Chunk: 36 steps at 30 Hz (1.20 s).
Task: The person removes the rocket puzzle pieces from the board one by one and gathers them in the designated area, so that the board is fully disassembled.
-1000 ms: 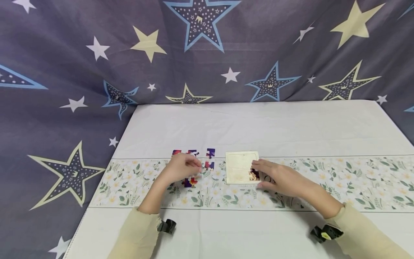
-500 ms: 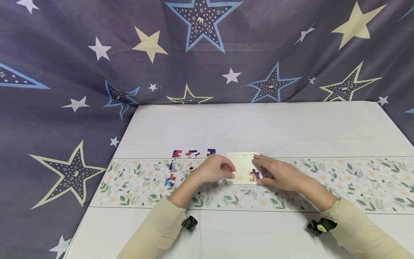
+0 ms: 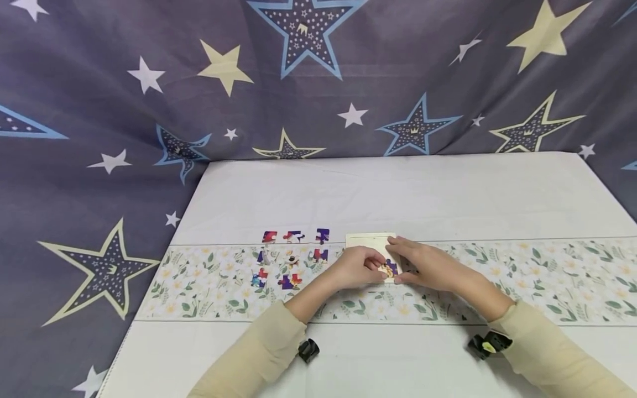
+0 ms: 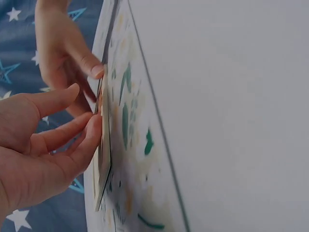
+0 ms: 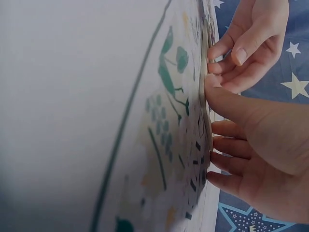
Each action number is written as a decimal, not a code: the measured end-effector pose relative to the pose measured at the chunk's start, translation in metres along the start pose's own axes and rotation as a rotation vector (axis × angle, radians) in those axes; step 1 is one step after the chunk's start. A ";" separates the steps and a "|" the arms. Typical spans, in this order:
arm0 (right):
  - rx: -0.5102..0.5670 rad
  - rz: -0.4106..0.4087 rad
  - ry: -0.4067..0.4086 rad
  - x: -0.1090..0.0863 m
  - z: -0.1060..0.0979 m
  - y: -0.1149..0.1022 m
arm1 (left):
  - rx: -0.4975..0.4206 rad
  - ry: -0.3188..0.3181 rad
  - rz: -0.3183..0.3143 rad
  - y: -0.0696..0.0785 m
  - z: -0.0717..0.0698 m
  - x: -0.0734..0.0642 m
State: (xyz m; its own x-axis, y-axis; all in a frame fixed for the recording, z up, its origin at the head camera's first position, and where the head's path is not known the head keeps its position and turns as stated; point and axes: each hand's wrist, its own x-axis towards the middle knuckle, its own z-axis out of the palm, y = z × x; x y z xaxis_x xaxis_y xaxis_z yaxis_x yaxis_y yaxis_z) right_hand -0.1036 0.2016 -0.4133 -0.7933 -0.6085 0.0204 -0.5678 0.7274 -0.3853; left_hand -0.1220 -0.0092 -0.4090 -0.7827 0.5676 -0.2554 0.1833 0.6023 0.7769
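Note:
A pale square puzzle tray (image 3: 365, 241) lies on the table, with one purple-and-orange puzzle piece (image 3: 390, 267) in its lower right corner. My left hand (image 3: 354, 267) reaches over the tray. Its fingertips touch at that piece, while in the left wrist view the thumb (image 4: 60, 96) stands off. Nothing shows gripped in this hand, though the fingers partly hide the tray. My right hand (image 3: 434, 266) rests along the tray's right edge, thumb (image 5: 223, 96) at the near corner and fingers spread along the side.
Left of the tray several loose puzzle pieces lie apart in rows, among them a red one (image 3: 269, 236), a purple one (image 3: 322, 235) and a purple-orange one (image 3: 290, 281). A floral strip (image 3: 497, 276) crosses the white tablecloth (image 3: 388, 193). A star-patterned curtain (image 3: 368, 66) hangs behind.
My left hand has moved right from above the loose pieces to the piece in the tray, uncovering the loose ones. The right hand stays at the tray's right side.

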 end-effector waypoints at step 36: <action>0.018 0.058 -0.037 0.004 -0.001 -0.004 | 0.002 0.134 -0.093 0.013 0.009 0.010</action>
State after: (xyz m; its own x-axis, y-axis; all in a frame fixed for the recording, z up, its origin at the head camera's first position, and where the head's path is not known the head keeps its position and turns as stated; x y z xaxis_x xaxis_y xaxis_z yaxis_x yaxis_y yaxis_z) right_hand -0.1046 0.1973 -0.4106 -0.8161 -0.5768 -0.0362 -0.5168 0.7564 -0.4010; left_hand -0.1221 0.0096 -0.4064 -0.8687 0.4295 -0.2468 0.1074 0.6496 0.7526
